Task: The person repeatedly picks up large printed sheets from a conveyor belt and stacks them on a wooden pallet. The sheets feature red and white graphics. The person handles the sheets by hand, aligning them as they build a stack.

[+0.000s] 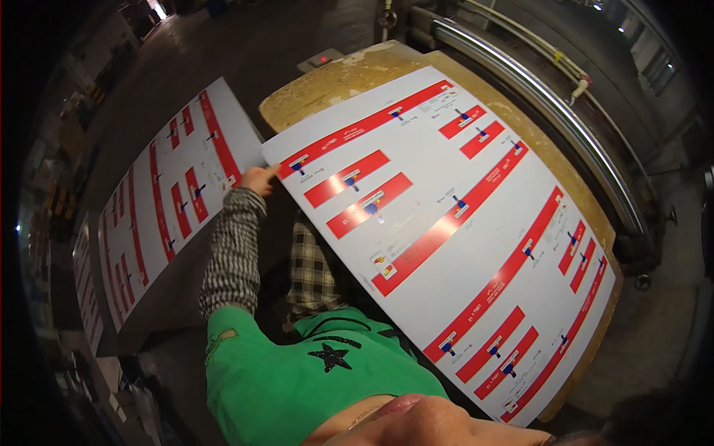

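A large white printed sheet with red bands and small blue figures lies over a worn wooden board. My left hand, in a black-and-white checked sleeve, is at the sheet's left corner. Its fingers are closed at that corner, with the thumb side against the edge; the fingertips are partly hidden. Just left of this hand lies a second printed sheet of the same pattern, apparently on top of a stack. My right hand does not show.
Beyond the wooden board runs a long shiny metal roller of a machine, with pipes behind it. A small device with a red light sits by the board's far left corner. More printed sheets stand at the far left.
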Demonstrator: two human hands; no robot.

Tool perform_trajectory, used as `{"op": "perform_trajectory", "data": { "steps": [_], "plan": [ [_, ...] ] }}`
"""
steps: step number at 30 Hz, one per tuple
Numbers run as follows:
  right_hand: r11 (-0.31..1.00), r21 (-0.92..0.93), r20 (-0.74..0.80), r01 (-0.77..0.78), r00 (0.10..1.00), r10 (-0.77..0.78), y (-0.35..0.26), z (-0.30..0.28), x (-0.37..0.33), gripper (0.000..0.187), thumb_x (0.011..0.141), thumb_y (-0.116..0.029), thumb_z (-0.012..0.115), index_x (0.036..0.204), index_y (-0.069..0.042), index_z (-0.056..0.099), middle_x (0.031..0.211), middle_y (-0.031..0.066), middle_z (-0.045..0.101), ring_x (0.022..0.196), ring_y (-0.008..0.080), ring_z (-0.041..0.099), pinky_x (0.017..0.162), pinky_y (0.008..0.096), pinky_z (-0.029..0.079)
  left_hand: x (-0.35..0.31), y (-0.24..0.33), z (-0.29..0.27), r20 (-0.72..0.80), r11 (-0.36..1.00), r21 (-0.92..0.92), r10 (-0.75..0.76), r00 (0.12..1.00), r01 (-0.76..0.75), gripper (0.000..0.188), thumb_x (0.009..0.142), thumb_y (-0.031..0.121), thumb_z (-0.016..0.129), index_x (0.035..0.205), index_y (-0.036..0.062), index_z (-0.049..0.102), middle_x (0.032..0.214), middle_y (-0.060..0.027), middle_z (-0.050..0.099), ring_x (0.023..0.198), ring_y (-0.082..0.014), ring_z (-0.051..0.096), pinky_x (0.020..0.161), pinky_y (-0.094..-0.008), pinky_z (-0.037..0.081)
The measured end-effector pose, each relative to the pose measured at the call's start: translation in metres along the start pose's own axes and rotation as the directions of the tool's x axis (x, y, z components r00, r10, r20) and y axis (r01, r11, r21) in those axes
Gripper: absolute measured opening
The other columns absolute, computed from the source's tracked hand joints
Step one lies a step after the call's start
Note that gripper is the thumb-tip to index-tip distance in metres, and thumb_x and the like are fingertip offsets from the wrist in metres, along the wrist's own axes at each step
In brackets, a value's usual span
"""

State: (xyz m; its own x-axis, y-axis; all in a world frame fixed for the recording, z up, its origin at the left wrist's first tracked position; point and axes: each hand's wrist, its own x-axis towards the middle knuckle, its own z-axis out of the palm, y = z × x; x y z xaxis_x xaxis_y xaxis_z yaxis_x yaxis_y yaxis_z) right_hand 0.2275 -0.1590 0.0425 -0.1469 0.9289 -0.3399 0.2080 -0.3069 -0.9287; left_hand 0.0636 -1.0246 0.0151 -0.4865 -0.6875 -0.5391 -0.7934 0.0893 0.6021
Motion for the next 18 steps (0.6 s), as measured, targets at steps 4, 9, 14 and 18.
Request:
{"op": "perform_trajectory", "data": {
  "steps": [4,9,14,18],
  "plan": [
    [0.999,0.048,-0.01,0.013,1.0,-0.013,-0.017,-0.016,-0.007,0.055,0.082,-0.034,0.059,0.113,0.01,0.052,0.111,0.0165,0.057,0.094,0.0255,0.058,0.081,0.0347,0.046,0.109,-0.015,0.002,0.229,0.73,-0.648,-0.085,0.97,0.217,0.077,0.079,0.041,0.063,0.132,-0.0055,0.032,0.131,-0.0264,0.038,0.122,-0.0354,0.041,0.101,-0.0441,0.034],
    [0.997,0.04,0.018,0.069,0.997,-0.069,-0.057,-0.043,-0.016,0.054,0.082,-0.034,0.059,0.112,0.011,0.052,0.109,0.0169,0.058,0.092,0.0254,0.058,0.079,0.0344,0.047,0.135,0.016,0.002,0.181,0.607,-0.783,0.012,0.983,0.136,0.056,0.076,0.015,0.066,0.121,-0.0086,0.044,0.113,-0.0223,0.057,0.097,-0.0288,0.061,0.09,-0.038,0.047],
    [0.848,-0.413,0.162,0.331,0.943,-0.29,-0.133,-0.049,-0.024,0.052,0.08,-0.03,0.061,0.107,0.014,0.054,0.102,0.0179,0.06,0.086,0.0247,0.06,0.075,0.0342,0.048,0.073,0.087,-0.015,-0.174,0.908,0.059,0.418,0.892,-0.414,0.037,0.071,0.017,0.069,0.099,-0.0055,0.062,0.094,-0.0174,0.066,0.084,-0.0251,0.065,0.075,-0.0337,0.051],
    [0.207,-0.866,0.291,0.456,0.794,-0.534,-0.161,0.001,-0.047,0.036,0.075,-0.016,0.058,0.095,0.013,0.056,0.092,0.0263,0.062,0.083,0.0354,0.062,0.072,0.0406,0.049,0.001,0.147,-0.011,-0.069,0.718,0.461,0.615,0.785,-0.522,0.034,0.073,0.026,0.064,0.094,-0.0018,0.065,0.087,-0.02,0.065,0.08,-0.0289,0.065,0.073,-0.0364,0.051]
  ]
}}
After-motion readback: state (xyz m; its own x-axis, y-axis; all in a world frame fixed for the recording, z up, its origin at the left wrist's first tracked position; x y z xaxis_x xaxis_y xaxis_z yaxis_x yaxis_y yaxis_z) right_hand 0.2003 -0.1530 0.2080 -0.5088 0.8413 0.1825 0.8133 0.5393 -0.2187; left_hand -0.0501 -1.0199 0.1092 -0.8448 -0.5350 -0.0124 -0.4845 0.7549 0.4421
